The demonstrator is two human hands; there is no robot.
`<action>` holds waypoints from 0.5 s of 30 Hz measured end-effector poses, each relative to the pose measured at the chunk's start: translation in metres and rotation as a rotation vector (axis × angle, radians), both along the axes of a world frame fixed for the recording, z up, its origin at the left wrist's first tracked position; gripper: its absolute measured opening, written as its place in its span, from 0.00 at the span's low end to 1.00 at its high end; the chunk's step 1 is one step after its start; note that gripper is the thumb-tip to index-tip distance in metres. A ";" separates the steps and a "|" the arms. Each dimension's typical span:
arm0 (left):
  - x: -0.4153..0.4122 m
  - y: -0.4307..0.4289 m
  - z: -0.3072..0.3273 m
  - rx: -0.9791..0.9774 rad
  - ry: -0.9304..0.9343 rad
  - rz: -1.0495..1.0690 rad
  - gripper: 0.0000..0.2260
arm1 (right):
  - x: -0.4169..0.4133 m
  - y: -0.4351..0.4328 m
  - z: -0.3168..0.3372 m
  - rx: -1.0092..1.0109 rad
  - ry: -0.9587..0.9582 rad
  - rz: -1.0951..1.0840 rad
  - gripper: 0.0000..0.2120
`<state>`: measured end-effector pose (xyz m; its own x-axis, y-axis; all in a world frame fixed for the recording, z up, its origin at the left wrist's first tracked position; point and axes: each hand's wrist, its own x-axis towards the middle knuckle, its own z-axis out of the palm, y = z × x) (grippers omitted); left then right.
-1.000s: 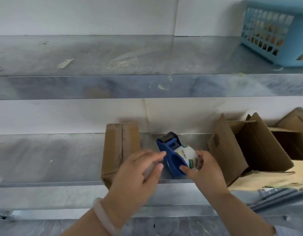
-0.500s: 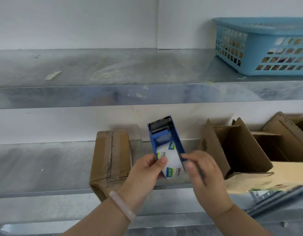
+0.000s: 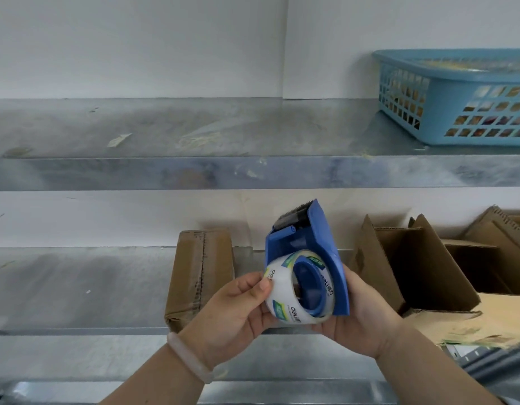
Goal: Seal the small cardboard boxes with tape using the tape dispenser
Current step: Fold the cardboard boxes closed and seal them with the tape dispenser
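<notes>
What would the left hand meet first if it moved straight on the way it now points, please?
The clear tape roll in the blue tape dispenser; the left hand grips its rim, so nothing lies between them.

One tape dispenser (image 3: 321,229), one tape roll (image 3: 282,305), one closed box (image 3: 200,273), at least two open boxes (image 3: 413,264), one blue basket (image 3: 457,112)

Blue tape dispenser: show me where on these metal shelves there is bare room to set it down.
Lower metal shelf: wide bare stretch left of the taped brown cardboard box. Upper metal shelf: open, bar small scraps, left of the blue plastic basket. Crowded: lower right, with open cardboard boxes.
</notes>
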<state>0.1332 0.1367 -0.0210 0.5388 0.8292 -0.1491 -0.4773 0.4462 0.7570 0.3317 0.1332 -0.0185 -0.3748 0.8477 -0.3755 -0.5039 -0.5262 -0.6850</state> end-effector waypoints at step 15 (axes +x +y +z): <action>-0.003 0.001 -0.003 -0.045 0.305 0.183 0.15 | 0.006 0.004 0.023 0.395 0.025 0.053 0.39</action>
<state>0.1303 0.1375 -0.0235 0.3066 0.8969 -0.3187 -0.3074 0.4102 0.8586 0.3376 0.1375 0.0049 -0.4271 0.9041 -0.0141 -0.5023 -0.2503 -0.8277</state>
